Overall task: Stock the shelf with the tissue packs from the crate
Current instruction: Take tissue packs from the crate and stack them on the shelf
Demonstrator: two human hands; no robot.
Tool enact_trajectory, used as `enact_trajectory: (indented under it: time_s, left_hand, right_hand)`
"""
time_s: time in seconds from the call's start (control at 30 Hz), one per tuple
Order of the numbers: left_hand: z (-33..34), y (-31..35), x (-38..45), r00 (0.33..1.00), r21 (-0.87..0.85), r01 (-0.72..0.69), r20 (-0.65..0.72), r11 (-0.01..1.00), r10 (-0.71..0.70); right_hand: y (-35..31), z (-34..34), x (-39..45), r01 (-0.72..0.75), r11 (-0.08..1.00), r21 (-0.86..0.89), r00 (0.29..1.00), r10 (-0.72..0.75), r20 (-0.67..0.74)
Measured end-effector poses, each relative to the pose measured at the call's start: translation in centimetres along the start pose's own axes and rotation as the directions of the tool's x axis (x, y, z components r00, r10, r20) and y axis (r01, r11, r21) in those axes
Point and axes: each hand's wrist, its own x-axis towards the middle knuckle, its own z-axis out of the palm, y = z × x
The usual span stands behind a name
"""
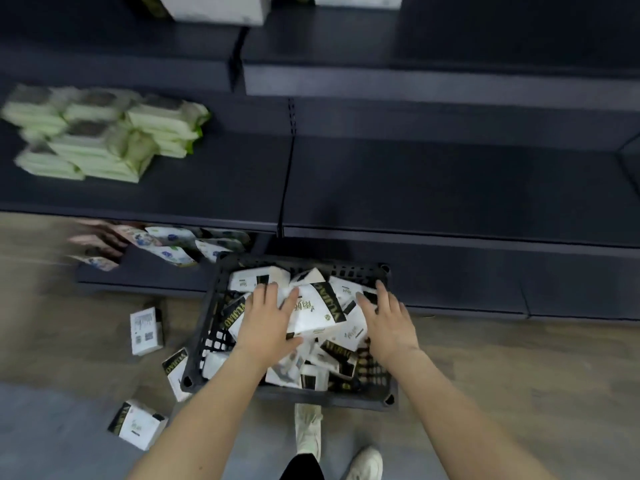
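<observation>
A black plastic crate [360, 273] stands on the floor in front of the dark shelf [450, 188]. It holds several white tissue packs with black and gold print. One large pack [320, 311] lies on top of the pile. My left hand [266, 323] rests on the pack's left side with its fingers spread. Just to the pack's right, my right hand [389, 320] reaches into the crate over other packs, fingers spread; whether it touches them is unclear.
Three tissue packs lie on the floor left of the crate [146, 330], [176, 372], [138, 424]. Green-white packs [100, 133] are stacked on the shelf's left part. Patterned packs [173, 245] sit on the bottom shelf. White boxes [214, 8] stand above. My feet [308, 431] are below the crate.
</observation>
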Motion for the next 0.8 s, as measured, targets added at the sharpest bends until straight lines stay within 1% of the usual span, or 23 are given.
enact_trajectory:
  time_s: [0.07,0.17,0.27,0.4,0.57,0.63,0.7,0.8]
  left_hand:
    - [-2.3,-0.2,-0.2,0.989,0.011,-0.059,-0.138,0.998,0.059]
    - [-5.2,-0.8,0.0,0.928,0.036,-0.118,-0.35,0.992,0.124]
    - [-8.7,-0.8,-0.3,0.864,0.038,-0.162,-0.477,0.986,0.161]
    - [-12.5,-0.8,-0.4,0.778,0.053,-0.244,-0.586,0.968,0.228]
    - [-17.6,-0.8,-0.9,0.68,0.096,-0.293,-0.678,0.951,0.278]
    - [-19.5,-1.0,-0.8,0.644,0.108,-0.303,-0.709,0.947,0.287]
    - [-21.5,-1.0,-0.7,0.594,0.128,-0.3,-0.75,0.945,0.291]
    - [-24.1,-1.0,-0.4,0.531,0.133,-0.301,-0.799,0.944,0.282]
  right_hand:
    - [0.7,-2.0,-0.7,-0.022,1.0,0.01,0.999,0.023,-0.043]
    - [1.9,-5.6,-1.8,-0.048,0.999,0.014,0.99,0.05,-0.133]
    - [3.1,-9.2,-3.4,-0.036,0.999,0.003,0.973,0.036,-0.228]
    - [4.2,-12.3,-4.9,-0.027,1.0,-0.009,0.951,0.023,-0.308]
    - [5.4,-16.6,-6.9,-0.023,1.0,-0.014,0.915,0.015,-0.404]
    - [5.7,-18.3,-7.7,-0.021,0.999,-0.029,0.891,0.006,-0.454]
    - [6.1,-20.0,-8.2,-0.029,0.998,-0.052,0.865,-0.001,-0.502]
    - [6.6,-22.5,-8.9,-0.051,0.996,-0.071,0.837,0.004,-0.548]
